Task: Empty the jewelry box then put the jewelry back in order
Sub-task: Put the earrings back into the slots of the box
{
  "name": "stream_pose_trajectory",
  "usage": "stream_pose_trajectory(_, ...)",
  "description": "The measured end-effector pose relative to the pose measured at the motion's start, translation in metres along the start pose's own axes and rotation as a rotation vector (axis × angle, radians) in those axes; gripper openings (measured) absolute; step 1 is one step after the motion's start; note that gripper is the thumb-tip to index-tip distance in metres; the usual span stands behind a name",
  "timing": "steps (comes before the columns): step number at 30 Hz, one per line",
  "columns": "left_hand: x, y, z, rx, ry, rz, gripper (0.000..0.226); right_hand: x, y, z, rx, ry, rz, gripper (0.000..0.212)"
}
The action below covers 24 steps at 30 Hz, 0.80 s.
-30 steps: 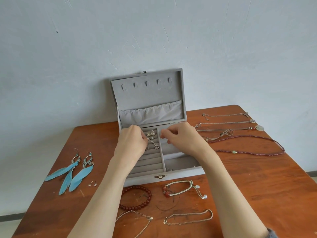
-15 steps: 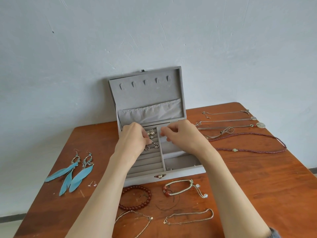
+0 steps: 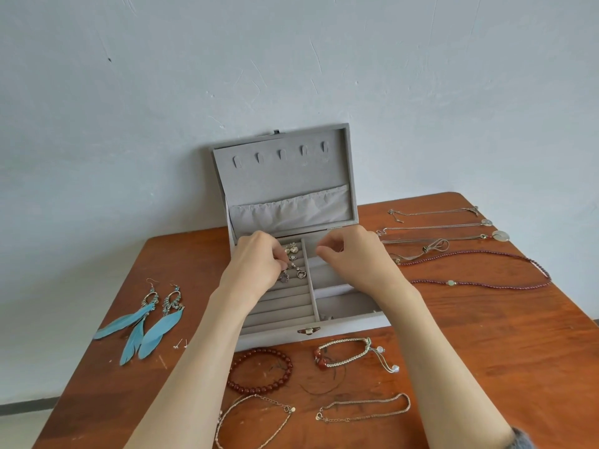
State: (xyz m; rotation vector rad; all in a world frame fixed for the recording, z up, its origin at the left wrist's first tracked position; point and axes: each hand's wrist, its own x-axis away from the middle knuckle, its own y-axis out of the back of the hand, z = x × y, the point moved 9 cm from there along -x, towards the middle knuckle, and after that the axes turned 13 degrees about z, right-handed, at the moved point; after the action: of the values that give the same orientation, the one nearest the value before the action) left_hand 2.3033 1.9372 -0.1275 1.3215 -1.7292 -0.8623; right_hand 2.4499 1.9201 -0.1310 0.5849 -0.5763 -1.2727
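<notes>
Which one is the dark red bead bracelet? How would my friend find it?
Start at the open grey jewelry box on the wooden table. Just in front of it, near its left corner, lies the dark red bead bracelet. It is the only ring of round glossy beads; the bracelets beside it are cord or thin chain.

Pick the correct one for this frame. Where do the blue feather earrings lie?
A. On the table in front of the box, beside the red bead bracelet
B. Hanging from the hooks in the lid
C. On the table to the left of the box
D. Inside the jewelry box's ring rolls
C: the blue feather earrings lie flat on the table, left of the open jewelry box, well clear of it.
</notes>
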Motion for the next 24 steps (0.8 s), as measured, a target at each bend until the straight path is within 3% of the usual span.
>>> stream_pose_trajectory(7,0.000,-0.003,0.000,-0.021,-0.058,-0.011,0.012,-0.003,-0.005,0.004,0.143,0.046,-0.036,0.017)
stream_pose_trajectory(15,0.038,0.024,0.015,-0.018,-0.273,-0.121,0.012,0.002,-0.026,0.039,0.204,0.182,-0.061,0.023)
stream_pose_trajectory(19,0.056,0.044,0.059,-0.028,-0.201,-0.194,0.015,0.013,-0.052,0.074,0.245,0.334,-0.055,0.022)
stream_pose_trajectory(24,0.061,0.046,0.110,0.018,-0.078,-0.178,0.015,0.008,-0.085,0.105,0.344,0.382,0.084,0.022)
